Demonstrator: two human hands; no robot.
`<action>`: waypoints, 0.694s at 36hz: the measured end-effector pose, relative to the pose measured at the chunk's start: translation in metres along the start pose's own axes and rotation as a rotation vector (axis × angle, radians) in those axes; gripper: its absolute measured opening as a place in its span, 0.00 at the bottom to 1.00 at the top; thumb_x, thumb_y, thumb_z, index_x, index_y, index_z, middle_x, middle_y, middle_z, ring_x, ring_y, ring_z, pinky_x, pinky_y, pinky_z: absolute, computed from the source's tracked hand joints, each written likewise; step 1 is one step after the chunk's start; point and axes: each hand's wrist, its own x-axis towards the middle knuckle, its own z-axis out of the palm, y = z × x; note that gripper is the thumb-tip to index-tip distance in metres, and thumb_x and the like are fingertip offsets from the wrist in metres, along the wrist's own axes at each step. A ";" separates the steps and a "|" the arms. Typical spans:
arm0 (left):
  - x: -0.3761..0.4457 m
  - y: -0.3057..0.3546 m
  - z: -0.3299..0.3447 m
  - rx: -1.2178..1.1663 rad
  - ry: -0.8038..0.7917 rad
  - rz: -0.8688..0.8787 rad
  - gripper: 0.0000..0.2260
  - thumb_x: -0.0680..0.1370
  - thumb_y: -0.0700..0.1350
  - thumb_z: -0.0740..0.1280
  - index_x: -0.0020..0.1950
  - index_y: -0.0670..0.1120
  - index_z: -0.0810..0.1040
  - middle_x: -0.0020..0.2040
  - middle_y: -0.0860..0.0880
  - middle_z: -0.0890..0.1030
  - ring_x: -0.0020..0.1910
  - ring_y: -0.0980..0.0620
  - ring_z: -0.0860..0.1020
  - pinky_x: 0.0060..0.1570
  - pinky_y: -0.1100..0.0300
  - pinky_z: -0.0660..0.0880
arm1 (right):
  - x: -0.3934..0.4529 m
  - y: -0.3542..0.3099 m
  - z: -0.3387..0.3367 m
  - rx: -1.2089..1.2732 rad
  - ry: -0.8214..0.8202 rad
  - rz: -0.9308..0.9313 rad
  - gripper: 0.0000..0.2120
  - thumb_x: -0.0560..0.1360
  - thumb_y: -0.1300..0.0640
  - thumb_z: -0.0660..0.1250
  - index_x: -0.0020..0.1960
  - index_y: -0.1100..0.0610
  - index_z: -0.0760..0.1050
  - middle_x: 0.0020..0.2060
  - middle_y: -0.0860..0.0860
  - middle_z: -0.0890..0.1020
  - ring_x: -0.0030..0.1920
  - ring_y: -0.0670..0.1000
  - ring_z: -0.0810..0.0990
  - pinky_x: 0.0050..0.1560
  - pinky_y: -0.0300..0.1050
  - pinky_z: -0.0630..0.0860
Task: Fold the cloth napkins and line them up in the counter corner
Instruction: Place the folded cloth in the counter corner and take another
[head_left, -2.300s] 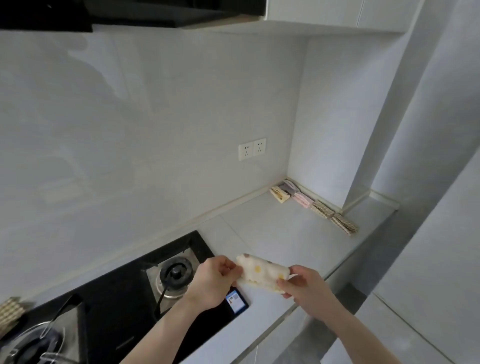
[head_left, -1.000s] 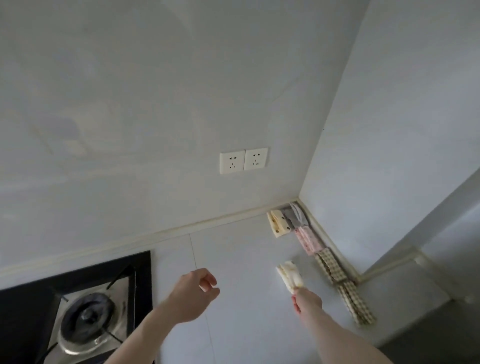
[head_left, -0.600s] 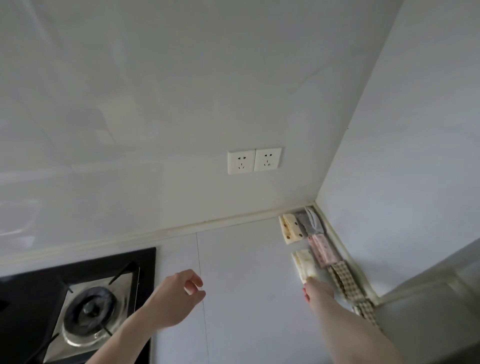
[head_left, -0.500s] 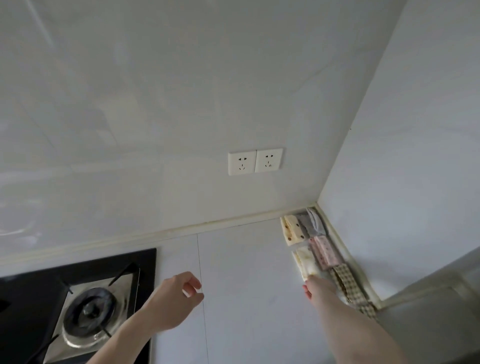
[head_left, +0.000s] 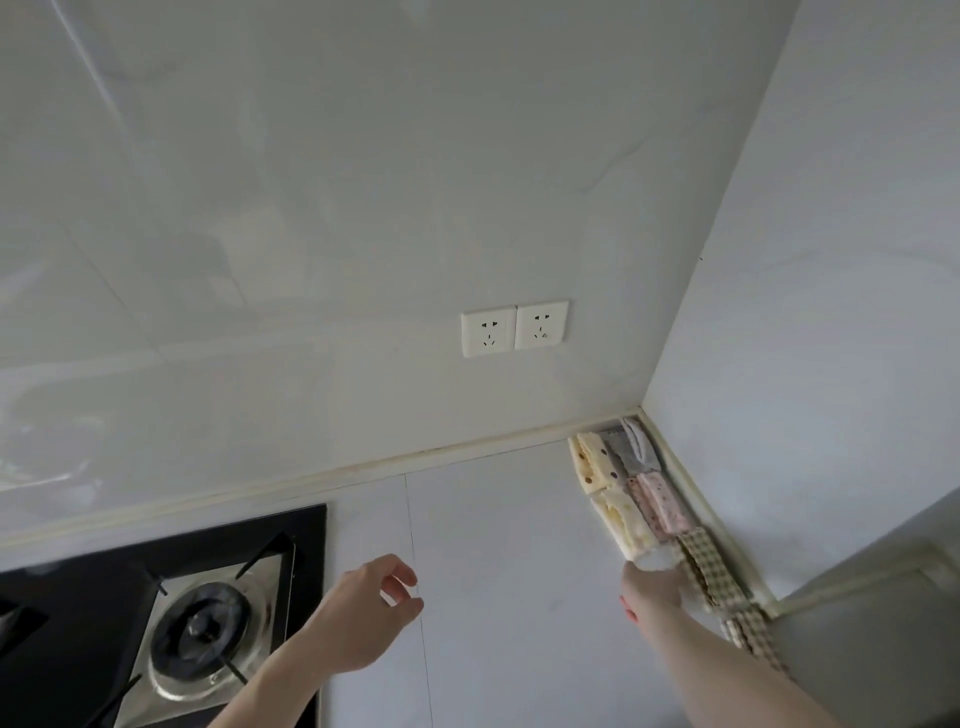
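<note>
Right hand (head_left: 652, 590) touches cream folded napkin (head_left: 626, 522), finger grip hidden; left hand (head_left: 363, 616) loosely curled, holds nothing. Six folded napkins in corner.

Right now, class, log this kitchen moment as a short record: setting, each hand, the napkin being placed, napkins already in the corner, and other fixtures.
setting: white counter meeting two walls in a corner
right hand: at the near end of the cream napkin; grip hidden
left hand: hovering over the counter, fingers loosely curled, holding nothing
cream napkin: folded, lying beside the pink napkin
also in corner: spotted cream napkin, grey napkin, checked napkins along the side wall
fixtures: double socket, gas burner
</note>
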 end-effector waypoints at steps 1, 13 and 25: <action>-0.005 -0.003 -0.001 -0.006 0.006 -0.008 0.05 0.77 0.52 0.71 0.51 0.57 0.77 0.47 0.56 0.82 0.39 0.58 0.80 0.37 0.67 0.75 | -0.002 0.005 0.005 -0.035 -0.019 -0.006 0.36 0.77 0.50 0.65 0.78 0.57 0.50 0.52 0.63 0.79 0.36 0.56 0.74 0.32 0.46 0.72; -0.116 -0.106 -0.028 -0.098 0.101 -0.223 0.09 0.76 0.51 0.72 0.56 0.55 0.79 0.47 0.57 0.84 0.47 0.60 0.81 0.54 0.63 0.77 | -0.221 -0.009 0.097 -0.538 -0.568 -0.607 0.26 0.77 0.55 0.69 0.72 0.55 0.66 0.65 0.52 0.76 0.55 0.49 0.77 0.45 0.37 0.72; -0.277 -0.215 -0.067 -0.229 0.402 -0.363 0.10 0.77 0.52 0.70 0.57 0.57 0.78 0.51 0.60 0.82 0.46 0.61 0.80 0.42 0.69 0.75 | -0.475 0.027 0.172 -0.554 -1.021 -1.035 0.18 0.74 0.51 0.70 0.63 0.44 0.73 0.59 0.39 0.77 0.48 0.39 0.82 0.55 0.36 0.74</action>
